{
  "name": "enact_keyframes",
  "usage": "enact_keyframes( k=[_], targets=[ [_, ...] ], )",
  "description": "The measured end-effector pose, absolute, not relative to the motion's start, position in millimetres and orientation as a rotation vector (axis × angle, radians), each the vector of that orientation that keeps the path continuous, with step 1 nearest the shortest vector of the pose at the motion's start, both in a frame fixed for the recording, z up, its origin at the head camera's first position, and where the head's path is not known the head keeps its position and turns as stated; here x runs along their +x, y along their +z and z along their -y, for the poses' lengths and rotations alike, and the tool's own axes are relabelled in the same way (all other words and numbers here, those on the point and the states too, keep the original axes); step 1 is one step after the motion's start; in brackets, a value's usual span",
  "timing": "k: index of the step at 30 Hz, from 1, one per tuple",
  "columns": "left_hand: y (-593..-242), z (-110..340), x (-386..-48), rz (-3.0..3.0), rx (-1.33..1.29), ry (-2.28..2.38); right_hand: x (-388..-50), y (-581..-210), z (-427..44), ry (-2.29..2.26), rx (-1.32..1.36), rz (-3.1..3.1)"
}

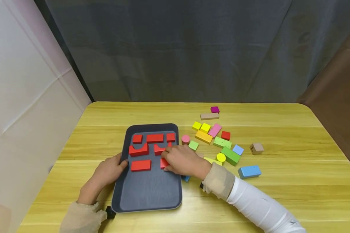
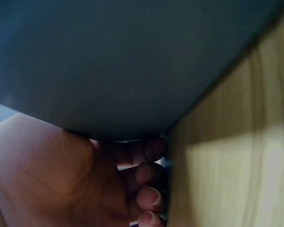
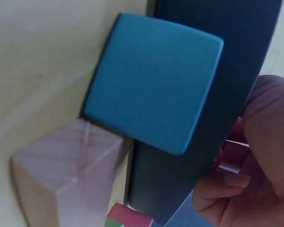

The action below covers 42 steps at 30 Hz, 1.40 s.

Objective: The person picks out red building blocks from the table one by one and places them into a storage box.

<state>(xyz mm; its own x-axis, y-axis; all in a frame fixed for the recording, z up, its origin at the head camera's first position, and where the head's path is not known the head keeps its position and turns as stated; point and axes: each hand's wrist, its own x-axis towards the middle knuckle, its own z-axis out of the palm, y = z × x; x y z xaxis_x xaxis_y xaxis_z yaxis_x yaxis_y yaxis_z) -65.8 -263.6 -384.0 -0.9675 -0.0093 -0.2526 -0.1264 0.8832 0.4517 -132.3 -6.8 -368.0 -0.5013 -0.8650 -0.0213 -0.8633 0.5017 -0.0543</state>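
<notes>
A dark grey tray (image 1: 150, 191) stands on the table's left half. My left hand (image 1: 108, 170) holds its left rim, with the thumb over the edge; in the left wrist view, the fingers (image 2: 150, 197) lie against its outer side. Reaching over the right rim, my right hand (image 1: 183, 160) pinches a red block (image 1: 164, 163) at the tray floor; the hand covers part of that block. Red blocks lie in rows in the tray, including a red arch block (image 1: 139, 150), a second arch partly behind my fingers and a long red block (image 1: 141, 165).
Right of the tray lie several loose blocks: a green block (image 1: 231, 156), a blue block (image 1: 249, 171), a red cube (image 1: 226, 135), a pink cylinder (image 1: 185, 139) and a wooden cube (image 1: 257, 148). A blue block (image 3: 156, 82) sits close beside the tray's right wall.
</notes>
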Motion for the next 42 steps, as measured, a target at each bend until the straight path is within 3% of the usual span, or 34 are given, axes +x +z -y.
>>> enact_keyframes(
  k=[12,26,35,42],
  targets=[
    [-388.0,266.0,-66.0,-2.813,-0.08,0.715,-131.0,-360.6,1.0,-0.108,-1.53,-2.699],
    [-388.1,265.2,-65.8,-2.824,-0.085,0.709,-161.8,-300.2,-67.6,-0.296,-1.246,-2.904],
    [-388.4,262.6,-66.7,-2.829,-0.076,0.697,-195.9,-322.4,-129.3,-0.374,-0.897,-2.877],
    [-386.8,264.6,-67.8,-2.826,-0.09,0.701,-204.8,-337.8,-151.1,-0.302,-0.735,-2.889]
  ],
)
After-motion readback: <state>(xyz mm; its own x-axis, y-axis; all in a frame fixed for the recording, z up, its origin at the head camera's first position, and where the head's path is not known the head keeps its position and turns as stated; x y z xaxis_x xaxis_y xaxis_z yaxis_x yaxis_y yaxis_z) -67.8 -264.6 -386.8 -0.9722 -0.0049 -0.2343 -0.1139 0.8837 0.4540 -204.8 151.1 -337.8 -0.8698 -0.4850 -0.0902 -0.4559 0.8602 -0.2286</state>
